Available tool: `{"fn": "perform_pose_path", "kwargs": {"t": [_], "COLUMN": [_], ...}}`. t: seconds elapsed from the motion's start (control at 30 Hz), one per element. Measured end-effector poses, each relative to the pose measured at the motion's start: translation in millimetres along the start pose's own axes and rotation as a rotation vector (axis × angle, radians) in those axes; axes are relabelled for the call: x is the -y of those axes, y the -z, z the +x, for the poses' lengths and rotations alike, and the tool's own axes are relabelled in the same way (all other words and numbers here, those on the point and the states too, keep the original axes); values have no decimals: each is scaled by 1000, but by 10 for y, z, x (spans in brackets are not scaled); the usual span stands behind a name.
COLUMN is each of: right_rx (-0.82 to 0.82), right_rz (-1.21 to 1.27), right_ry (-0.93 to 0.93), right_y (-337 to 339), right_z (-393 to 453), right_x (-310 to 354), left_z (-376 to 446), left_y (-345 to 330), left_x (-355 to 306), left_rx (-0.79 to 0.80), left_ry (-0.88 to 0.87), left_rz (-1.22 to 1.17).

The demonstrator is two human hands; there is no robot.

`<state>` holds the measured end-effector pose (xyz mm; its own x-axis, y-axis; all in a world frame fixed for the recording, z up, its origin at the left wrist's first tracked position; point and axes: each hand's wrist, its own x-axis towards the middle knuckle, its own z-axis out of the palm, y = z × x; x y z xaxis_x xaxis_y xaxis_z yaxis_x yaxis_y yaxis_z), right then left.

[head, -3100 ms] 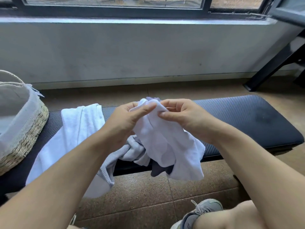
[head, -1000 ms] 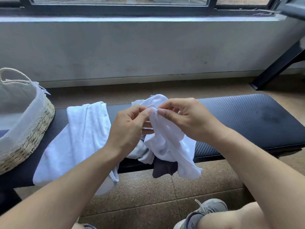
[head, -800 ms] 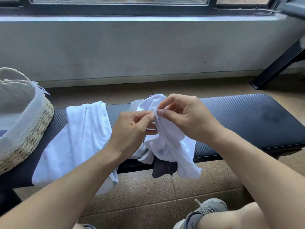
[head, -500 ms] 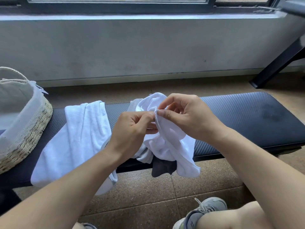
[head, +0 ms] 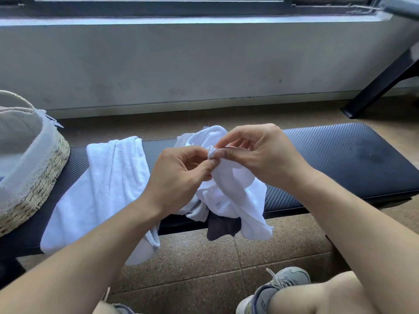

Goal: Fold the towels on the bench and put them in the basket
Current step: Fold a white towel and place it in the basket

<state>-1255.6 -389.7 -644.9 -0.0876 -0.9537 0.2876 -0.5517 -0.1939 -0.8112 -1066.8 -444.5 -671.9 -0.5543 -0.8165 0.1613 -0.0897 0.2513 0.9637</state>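
A crumpled white towel hangs in front of the black padded bench. My left hand and my right hand both pinch one bunched edge of it at the top, fingertips almost touching. Under it lie a grey towel and a dark towel that droops over the bench's front edge. Another white towel is spread across the bench to the left. The woven basket with a pale cloth liner stands at the bench's left end.
Behind the bench runs a grey wall under a window. A black metal leg slants down at the right. Brown floor tiles lie in front, with my grey shoe and knee at the bottom right.
Both hands have kept their pinch on the towel's top edge. The fingers have worked closer together along the bunched edge, and the towel hangs much as before.
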Motion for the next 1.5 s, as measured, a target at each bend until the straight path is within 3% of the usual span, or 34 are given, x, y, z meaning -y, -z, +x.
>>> {"fn": "perform_pose_path", "kwargs": {"t": [0.17, 0.3, 0.43, 0.73, 0.87, 0.97, 1.1, 1.17, 1.3, 1.5], "right_rx": [40, 87, 121, 182, 195, 193, 51, -18, 23, -154], "right_rz": [-104, -267, -298, -361, -522, -781, -1094, -1095, -936, -893], "right_ry": [-80, -113, -116, -221, -285, -272, -202, -161, -164, -134], "right_y": [136, 302, 410, 553, 627, 690, 809, 882, 970, 993], "right_z": [7, -4, -31, -92, -112, -106, -114, -136, -199, -214], "right_x": [-29, -24, 52, -13, -71, -70, 57, 133, 202, -14], "left_z": [34, 127, 214, 413, 421, 406, 394, 391, 351, 288], "left_y": [35, 107, 242, 558, 568, 526, 501, 508, 563, 619], "left_x": [-68, -93, -9, 188, 247, 233, 157, 95, 10, -118], "left_rx": [-84, -310, -496, -736, -738, -714, -698, -666, -567, -329], "left_ry": [69, 214, 309, 206, 188, 163, 86, 45, 34, 196], "left_rz": [-156, -374, -271, -125, -58, -3, -7, -76, -244, -440]}}
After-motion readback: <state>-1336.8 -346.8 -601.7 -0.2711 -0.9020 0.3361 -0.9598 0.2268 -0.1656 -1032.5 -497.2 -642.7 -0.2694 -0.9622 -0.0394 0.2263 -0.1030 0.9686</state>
